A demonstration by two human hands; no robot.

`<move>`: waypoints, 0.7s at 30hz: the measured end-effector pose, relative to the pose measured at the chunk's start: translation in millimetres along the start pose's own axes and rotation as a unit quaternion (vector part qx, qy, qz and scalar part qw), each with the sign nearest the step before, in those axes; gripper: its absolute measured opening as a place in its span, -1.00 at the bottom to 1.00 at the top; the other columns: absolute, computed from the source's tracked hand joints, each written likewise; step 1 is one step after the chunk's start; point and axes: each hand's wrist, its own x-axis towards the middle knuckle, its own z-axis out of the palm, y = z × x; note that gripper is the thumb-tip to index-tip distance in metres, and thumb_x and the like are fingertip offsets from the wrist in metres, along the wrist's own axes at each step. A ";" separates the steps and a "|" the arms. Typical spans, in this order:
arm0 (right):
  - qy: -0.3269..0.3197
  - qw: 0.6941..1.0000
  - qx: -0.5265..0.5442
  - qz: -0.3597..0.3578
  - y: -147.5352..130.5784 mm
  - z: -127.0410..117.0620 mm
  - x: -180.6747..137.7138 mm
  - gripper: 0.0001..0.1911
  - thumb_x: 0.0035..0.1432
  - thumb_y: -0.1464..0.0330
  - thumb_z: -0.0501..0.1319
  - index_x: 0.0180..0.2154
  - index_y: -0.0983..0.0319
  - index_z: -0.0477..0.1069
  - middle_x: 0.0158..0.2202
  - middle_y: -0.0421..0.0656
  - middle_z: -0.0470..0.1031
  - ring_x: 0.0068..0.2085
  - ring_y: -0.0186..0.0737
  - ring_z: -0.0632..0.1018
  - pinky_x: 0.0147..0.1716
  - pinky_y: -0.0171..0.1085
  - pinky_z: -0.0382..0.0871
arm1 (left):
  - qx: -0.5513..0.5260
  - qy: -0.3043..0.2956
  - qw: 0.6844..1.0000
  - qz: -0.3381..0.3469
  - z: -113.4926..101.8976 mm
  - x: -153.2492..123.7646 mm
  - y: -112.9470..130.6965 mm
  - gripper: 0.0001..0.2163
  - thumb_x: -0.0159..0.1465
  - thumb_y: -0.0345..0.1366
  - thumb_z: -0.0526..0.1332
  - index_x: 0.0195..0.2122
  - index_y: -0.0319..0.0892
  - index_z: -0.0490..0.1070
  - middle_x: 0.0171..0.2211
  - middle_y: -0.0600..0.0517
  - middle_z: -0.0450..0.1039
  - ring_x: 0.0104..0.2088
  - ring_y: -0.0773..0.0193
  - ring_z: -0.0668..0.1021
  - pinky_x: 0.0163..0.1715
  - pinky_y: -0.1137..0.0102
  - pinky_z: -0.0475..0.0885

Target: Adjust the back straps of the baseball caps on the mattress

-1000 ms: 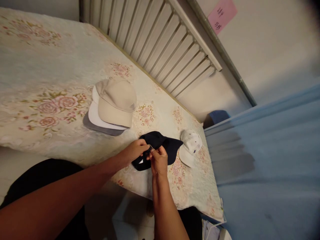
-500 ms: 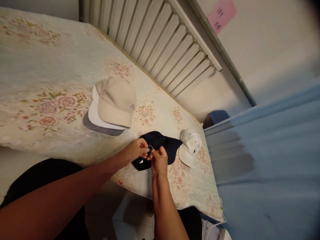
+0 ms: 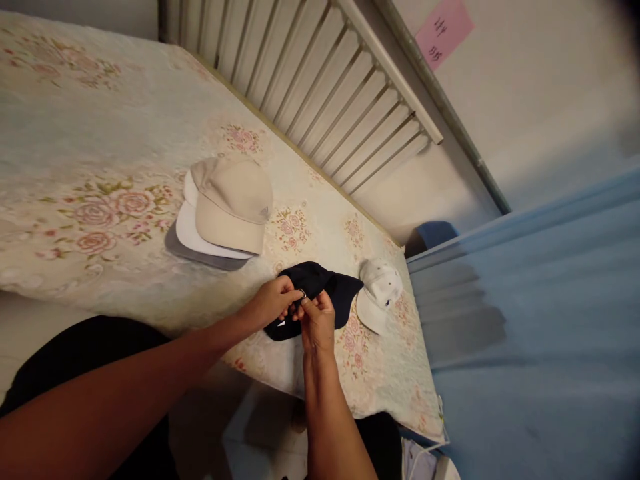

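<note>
cap stack [image 3: 225, 210] up-left on bed [image 3: 100, 133], white cap [image 3: 380, 293] just beside navy cap [image 3: 327, 288], its brim pointing right along the edge; my L hand [image 3: 270, 301] & R hand [image 3: 316, 321] pinch its strap [image 3: 302, 292].

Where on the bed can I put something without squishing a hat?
Bare bedspread lies left of the stacked caps and behind them, toward the slatted rail. Crowded: left hand and right hand pinch the navy cap, white cap beside it.

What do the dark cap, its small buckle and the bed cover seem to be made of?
Dark cap: matte woven cloth, probably cotton; it sags softly without shine. Buckle: likely metal, as it glints pale, though too small to be sure. Bed cover: printed, quilted-looking fabric with faint sheen.
</note>
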 end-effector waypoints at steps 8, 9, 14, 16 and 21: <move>-0.008 1.000 0.020 0.012 0.1 -6.8 1.6 -0.68 -0.11 0.34 0.34 -0.26 0.22 0.34 -0.62 -0.38 0.33 -0.68 -0.47 0.33 -0.66 -0.41 0.26 | -0.061 -0.066 0.996 -0.011 -2.7 3.2 -1.9 -0.88 0.09 -0.34 0.19 -0.43 -0.15 0.21 -0.71 0.22 0.30 -0.69 0.42 0.40 -0.63 0.51 0.30; -0.011 1.000 0.023 0.013 0.4 -7.6 1.7 -0.68 -0.09 0.33 0.32 -0.24 0.22 0.33 -0.61 -0.38 0.34 -0.68 -0.46 0.34 -0.65 -0.40 0.27 | -0.065 -0.066 0.996 -0.015 -3.1 3.5 -1.6 -0.88 0.09 -0.34 0.19 -0.43 -0.15 0.21 -0.72 0.23 0.29 -0.70 0.42 0.39 -0.64 0.52 0.28; -0.011 0.999 0.036 0.023 2.7 -9.8 1.0 -0.66 -0.01 0.31 0.26 -0.15 0.24 0.32 -0.66 -0.36 0.37 -0.69 -0.41 0.39 -0.64 -0.39 0.29 | -0.057 -0.060 0.996 -0.036 -3.5 2.5 -1.9 -0.89 0.12 -0.32 0.17 -0.44 -0.15 0.21 -0.75 0.22 0.27 -0.74 0.42 0.34 -0.68 0.53 0.24; -0.010 0.999 0.035 0.033 3.5 -9.9 1.1 -0.65 -0.01 0.29 0.28 -0.16 0.24 0.32 -0.70 -0.38 0.35 -0.70 -0.42 0.37 -0.65 -0.41 0.27 | -0.056 -0.069 0.995 -0.040 -3.3 1.8 -3.0 -0.90 0.13 -0.31 0.16 -0.44 -0.15 0.21 -0.76 0.22 0.27 -0.74 0.42 0.33 -0.70 0.52 0.24; 0.010 0.998 0.026 0.061 3.8 -8.4 2.7 -0.62 -0.13 0.29 0.36 -0.24 0.24 0.34 -0.73 -0.40 0.32 -0.74 -0.44 0.32 -0.71 -0.44 0.22 | -0.060 -0.077 0.994 -0.050 -1.6 1.9 -5.7 -0.83 0.12 -0.23 0.21 -0.44 -0.14 0.20 -0.76 0.23 0.26 -0.76 0.43 0.33 -0.72 0.53 0.22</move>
